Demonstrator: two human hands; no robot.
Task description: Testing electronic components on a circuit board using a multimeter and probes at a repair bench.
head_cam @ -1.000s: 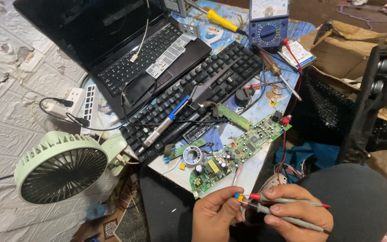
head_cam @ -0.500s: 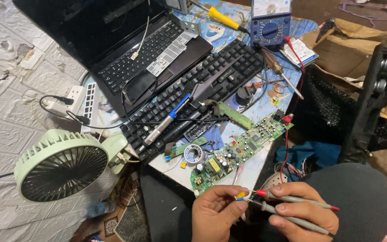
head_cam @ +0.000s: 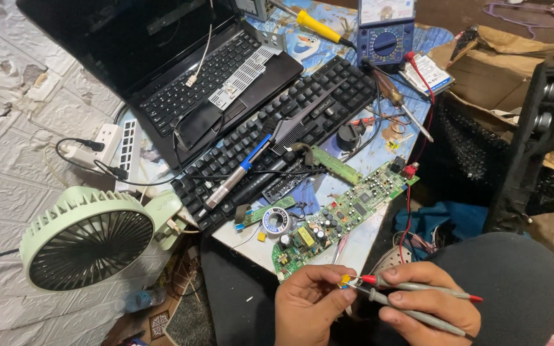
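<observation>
Left hand [head_cam: 309, 304]: grip pinches a tiny yellow component [head_cam: 344, 280], probably a capacitor.
Right hand [head_cam: 428, 302]: grip clasps the red-tipped and black-tipped probes [head_cam: 389, 289] at 3 o'clock.
Risk: the tips could slip, bridging the leads.

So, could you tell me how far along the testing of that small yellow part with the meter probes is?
Set up: the multimeter sits on the table with leads plugged in, and the circuit board lies bare. In hand: the left hand pinches a small yellow component while the right hand holds both probes at it. Left: the soldering iron lies unused on the keyboard.
</observation>
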